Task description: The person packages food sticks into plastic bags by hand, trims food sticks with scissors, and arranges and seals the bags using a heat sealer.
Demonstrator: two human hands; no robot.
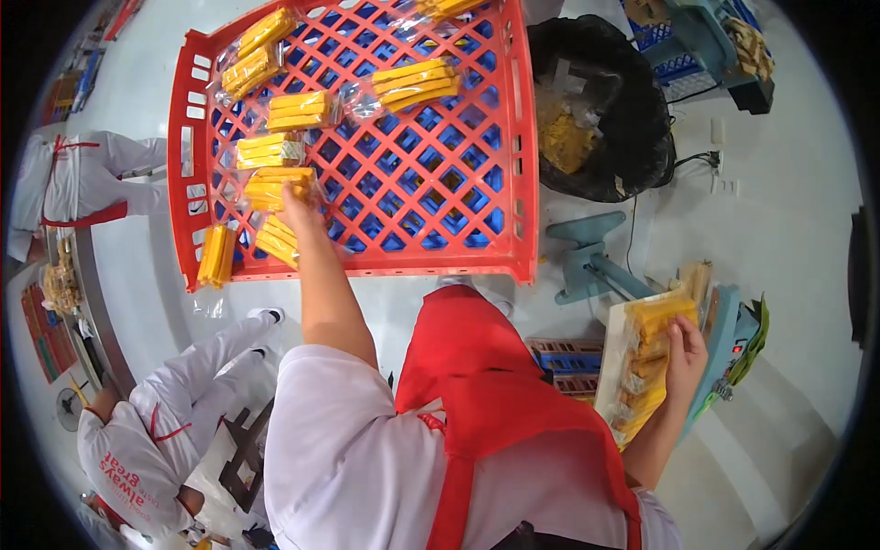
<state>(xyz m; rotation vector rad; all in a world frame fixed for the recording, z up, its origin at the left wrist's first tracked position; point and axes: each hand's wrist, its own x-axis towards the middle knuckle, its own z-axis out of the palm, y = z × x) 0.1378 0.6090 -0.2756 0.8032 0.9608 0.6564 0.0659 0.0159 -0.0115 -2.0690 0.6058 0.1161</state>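
Packet under my fingers: a clear-wrapped bundle of yellow sticks (271,190), lying in the crate right at my left fingertips.
My left hand: the hand (299,215) reaches in over the near edge, fingers on the bundle's right part; I cannot tell whether they pinch it or only press on it.
Packets round that grip: one (268,151) just beyond it, another (301,110) farther out, one (277,240) just on my side of it, and one (216,255) to its left in the near corner; a larger pack (415,84) lies well off to its right.
Red crate: the lattice-floored crate (525,247) spreads under and beyond my left hand, blue plastic (486,240) showing through its holes.
My right hand: this hand (686,353), well apart from the left, has its fingers over a row of yellow packs (644,378); I cannot tell if it grips one.
Beside that hand: a pale board (611,353) to its left, a teal machine (720,335) to its right.
Black bag: the open bag (642,151) stands beyond my right hand, yellow pieces (566,145) inside.
Co-workers: two people in white, one (147,449) nearer me, one (87,179) farther out, both left of my left hand.
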